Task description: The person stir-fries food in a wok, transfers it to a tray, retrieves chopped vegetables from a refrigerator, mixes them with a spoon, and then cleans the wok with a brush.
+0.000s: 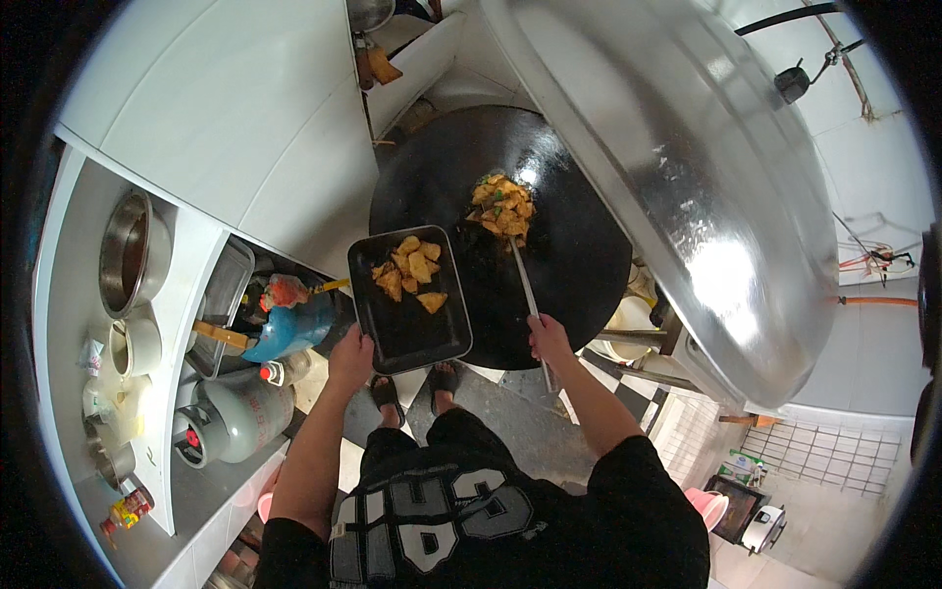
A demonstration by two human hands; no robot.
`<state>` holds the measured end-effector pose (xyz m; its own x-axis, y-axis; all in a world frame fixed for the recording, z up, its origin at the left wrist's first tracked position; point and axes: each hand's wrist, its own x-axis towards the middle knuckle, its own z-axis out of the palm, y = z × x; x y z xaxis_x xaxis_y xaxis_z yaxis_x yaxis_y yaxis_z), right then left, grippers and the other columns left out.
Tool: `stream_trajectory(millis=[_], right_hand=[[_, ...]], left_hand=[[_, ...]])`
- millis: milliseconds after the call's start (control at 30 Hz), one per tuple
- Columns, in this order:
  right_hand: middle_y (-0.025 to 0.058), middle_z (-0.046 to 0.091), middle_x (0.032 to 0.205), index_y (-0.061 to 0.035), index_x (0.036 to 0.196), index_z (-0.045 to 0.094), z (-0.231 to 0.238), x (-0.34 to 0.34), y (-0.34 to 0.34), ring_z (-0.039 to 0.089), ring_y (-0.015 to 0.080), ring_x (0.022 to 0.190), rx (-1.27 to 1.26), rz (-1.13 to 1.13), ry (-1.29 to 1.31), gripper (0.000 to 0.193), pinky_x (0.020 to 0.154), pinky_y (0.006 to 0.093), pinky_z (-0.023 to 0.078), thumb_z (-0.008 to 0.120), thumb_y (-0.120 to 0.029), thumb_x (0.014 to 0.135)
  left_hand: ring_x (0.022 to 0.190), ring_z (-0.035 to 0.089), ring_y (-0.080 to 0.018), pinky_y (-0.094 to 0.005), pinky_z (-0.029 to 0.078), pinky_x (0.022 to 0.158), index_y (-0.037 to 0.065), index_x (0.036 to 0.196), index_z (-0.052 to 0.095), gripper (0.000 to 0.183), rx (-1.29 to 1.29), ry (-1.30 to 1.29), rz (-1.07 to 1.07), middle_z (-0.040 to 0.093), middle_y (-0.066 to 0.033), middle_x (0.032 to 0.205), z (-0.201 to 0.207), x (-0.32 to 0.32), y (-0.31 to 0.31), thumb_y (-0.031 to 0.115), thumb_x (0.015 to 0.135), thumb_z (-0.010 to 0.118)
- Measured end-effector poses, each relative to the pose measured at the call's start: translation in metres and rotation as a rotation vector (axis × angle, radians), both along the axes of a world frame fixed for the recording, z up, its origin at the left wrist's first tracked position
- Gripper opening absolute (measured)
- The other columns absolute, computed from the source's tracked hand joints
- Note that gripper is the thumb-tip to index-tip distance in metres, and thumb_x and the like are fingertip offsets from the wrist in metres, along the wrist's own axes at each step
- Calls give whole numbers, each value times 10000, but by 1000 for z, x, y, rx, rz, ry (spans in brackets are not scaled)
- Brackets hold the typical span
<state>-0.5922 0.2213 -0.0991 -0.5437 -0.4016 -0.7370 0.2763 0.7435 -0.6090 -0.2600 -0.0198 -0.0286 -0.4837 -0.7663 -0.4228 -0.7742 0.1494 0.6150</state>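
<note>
My left hand (350, 361) grips the near left edge of a black rectangular tray (412, 341), held level beside the wok. Several golden-brown chunks of food (415, 267) lie toward the tray's far side. In my right hand (550, 340) is the long metal handle of a cooking spatula (527, 285). Its working end reaches into a heap of browned food pieces (501, 204) with green bits, and the food partly hides it. The heap sits in a large black wok (579, 236), right of the tray.
A big shiny metal lid (687, 196) leans up at the wok's right. To the left, a shelf holds a metal pot (134, 253); a gas cylinder (235, 420) lies below it. An oil bottle (285, 370) stands near my left forearm.
</note>
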Motion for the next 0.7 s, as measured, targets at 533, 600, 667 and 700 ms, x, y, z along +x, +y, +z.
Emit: stream_trajectory(millis=[533, 600, 667, 700], right_hand=[[120, 650, 859, -134, 1251, 520, 210, 146, 38, 641, 291, 741, 288, 631, 410, 376, 672, 418, 505, 478, -358, 951], [187, 639, 1116, -174, 1347, 449, 206, 159, 40, 626, 381, 984, 365, 733, 544, 469, 854, 474, 480, 456, -420, 948], [192, 645, 1099, -154, 1340, 453, 205, 167, 43, 626, 389, 976, 407, 662, 599, 469, 864, 475, 475, 451, -416, 951], [194, 648, 1090, -144, 1337, 454, 207, 168, 45, 625, 392, 971, 420, 619, 642, 470, 868, 475, 473, 449, -414, 952]], left_hand=[[535, 625, -277, -408, 513, 587, -1, 1208, 471, 339, 358, 178, 10, 626, -192, 746, 7, -1, -14, 181, 925, 428], [543, 628, -277, -410, 512, 585, -9, 1219, 459, 349, 353, 188, 11, 626, -189, 747, 5, -2, -15, 179, 927, 428], [543, 628, -271, -409, 511, 585, -17, 1216, 452, 346, 355, 202, -3, 628, -187, 752, 1, -1, -14, 179, 933, 423], [541, 627, -267, -410, 510, 587, -13, 1221, 449, 346, 329, 189, -22, 629, -187, 754, 0, 0, -14, 181, 936, 423]])
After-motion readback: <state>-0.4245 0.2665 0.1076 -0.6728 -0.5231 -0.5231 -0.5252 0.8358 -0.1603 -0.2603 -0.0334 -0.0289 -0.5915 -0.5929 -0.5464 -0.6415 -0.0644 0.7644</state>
